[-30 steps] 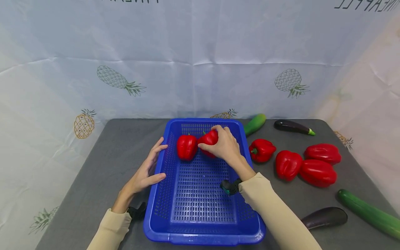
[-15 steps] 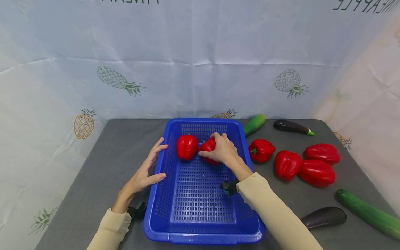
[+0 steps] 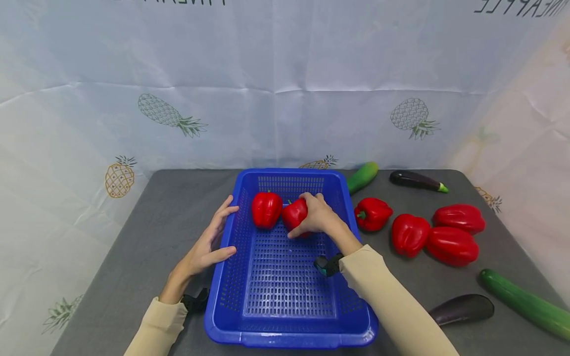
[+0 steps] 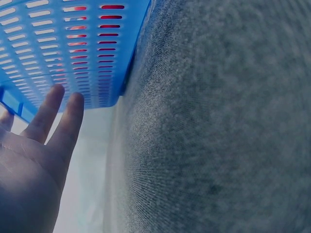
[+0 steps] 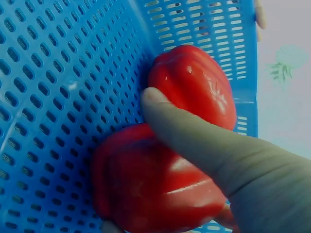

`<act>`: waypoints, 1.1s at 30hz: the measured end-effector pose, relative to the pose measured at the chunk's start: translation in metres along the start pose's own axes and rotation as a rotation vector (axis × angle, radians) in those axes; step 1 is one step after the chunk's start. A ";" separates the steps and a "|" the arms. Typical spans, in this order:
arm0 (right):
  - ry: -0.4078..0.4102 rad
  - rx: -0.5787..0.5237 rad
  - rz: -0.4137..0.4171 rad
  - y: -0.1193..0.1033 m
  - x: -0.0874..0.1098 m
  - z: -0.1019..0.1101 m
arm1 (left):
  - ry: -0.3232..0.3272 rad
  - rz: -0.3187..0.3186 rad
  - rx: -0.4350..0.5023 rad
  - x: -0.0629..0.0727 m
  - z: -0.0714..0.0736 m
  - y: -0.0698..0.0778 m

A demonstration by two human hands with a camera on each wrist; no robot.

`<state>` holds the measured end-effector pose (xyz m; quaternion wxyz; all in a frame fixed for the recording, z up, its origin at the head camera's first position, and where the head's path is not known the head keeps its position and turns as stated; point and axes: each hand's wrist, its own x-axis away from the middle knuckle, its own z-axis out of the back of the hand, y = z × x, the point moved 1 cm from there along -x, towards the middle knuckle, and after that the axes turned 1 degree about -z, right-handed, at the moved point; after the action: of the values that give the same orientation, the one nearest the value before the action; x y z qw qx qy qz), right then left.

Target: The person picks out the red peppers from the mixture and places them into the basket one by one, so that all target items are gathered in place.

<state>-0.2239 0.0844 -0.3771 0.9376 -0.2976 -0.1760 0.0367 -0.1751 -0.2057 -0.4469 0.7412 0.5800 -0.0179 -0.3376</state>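
Inside the blue plastic basket (image 3: 291, 341), two red bell peppers stand side by side near the far end. My right hand (image 3: 315, 215) reaches in and holds the right-hand bell pepper (image 3: 294, 213), thumb on its near side and fingers over its far side. In the right wrist view the thumb lies across that bell pepper (image 5: 150, 189), and the other bell pepper (image 5: 194, 87) sits just beyond it. My left hand (image 3: 208, 247) rests along the basket's left rim, fingers spread and fairly straight. From the left wrist, the fingers (image 4: 70, 116) appear against the perforated basket wall (image 4: 68, 63).
On the grey table (image 3: 178, 207), right of the basket, lie several more red bell peppers (image 3: 409, 236). A green vegetable (image 3: 362, 177) and an eggplant (image 3: 416, 181) lie at the back. Another eggplant (image 3: 463, 310) and a long green cucumber (image 3: 525, 301) are near the front right.
The right-hand bell pepper has come slightly toward me and down in the basket. My right thumb has slid lower on its near side. The left hand has not moved.
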 end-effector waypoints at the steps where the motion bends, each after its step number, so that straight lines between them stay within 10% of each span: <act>1: -0.009 0.004 -0.004 0.000 0.000 0.000 | 0.002 -0.003 -0.001 0.000 0.000 0.000; 33: 0.096 -0.042 0.025 -0.004 -0.006 -0.006 | 0.017 -0.027 -0.005 -0.001 0.000 -0.001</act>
<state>-0.2271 0.0774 -0.3812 0.9380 -0.3208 -0.1280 0.0304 -0.1765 -0.2048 -0.4477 0.7382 0.5810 -0.0029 -0.3428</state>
